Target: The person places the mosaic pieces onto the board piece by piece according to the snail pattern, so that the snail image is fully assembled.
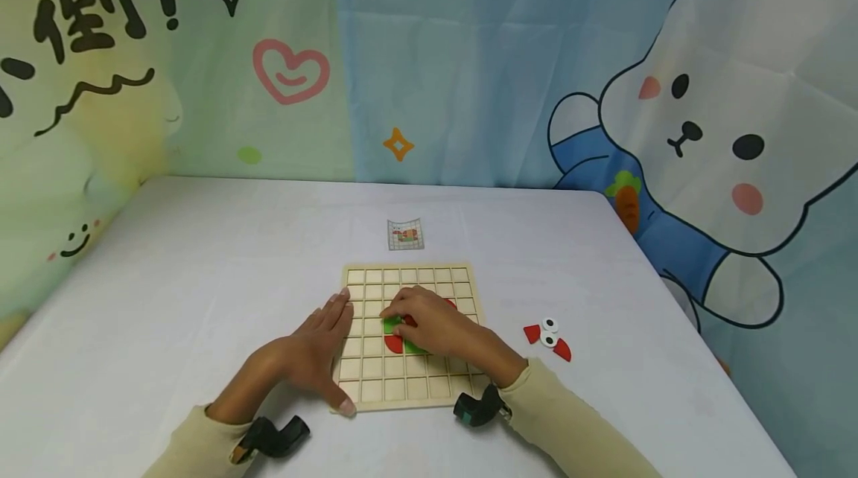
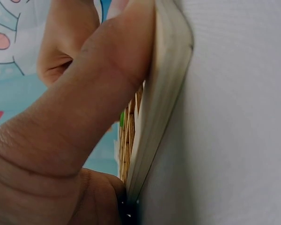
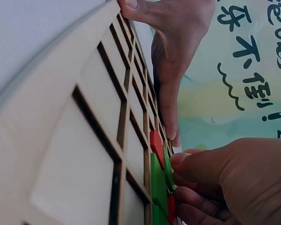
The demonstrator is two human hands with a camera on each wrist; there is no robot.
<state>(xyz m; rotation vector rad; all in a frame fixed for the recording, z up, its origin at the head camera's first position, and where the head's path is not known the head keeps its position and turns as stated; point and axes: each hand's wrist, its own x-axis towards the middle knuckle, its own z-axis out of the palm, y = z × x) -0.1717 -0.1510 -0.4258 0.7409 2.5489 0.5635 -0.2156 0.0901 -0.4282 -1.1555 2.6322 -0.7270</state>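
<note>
A wooden grid board (image 1: 372, 391) lies on the white table. My left hand (image 1: 304, 355) rests along its left side, fingers straight, its thumb (image 2: 98, 70) at the front left corner. Over the middle of the grid, my right hand (image 1: 432, 320) pinches a green piece (image 1: 392, 325) between thumb and fingers. In the right wrist view this green piece (image 3: 168, 171) stands slightly tilted above the cells. Beside it a red rounded piece (image 1: 393, 344) and another green piece (image 1: 413, 348) sit in the grid. My right hand partly hides other red pieces.
Right of the board lie two red pieces (image 1: 532, 333) and two white discs (image 1: 550, 325) with black dots. A small card (image 1: 405, 235) with a gridded picture lies behind the board. A printed cloth backdrop (image 1: 456, 76) hangs behind the table.
</note>
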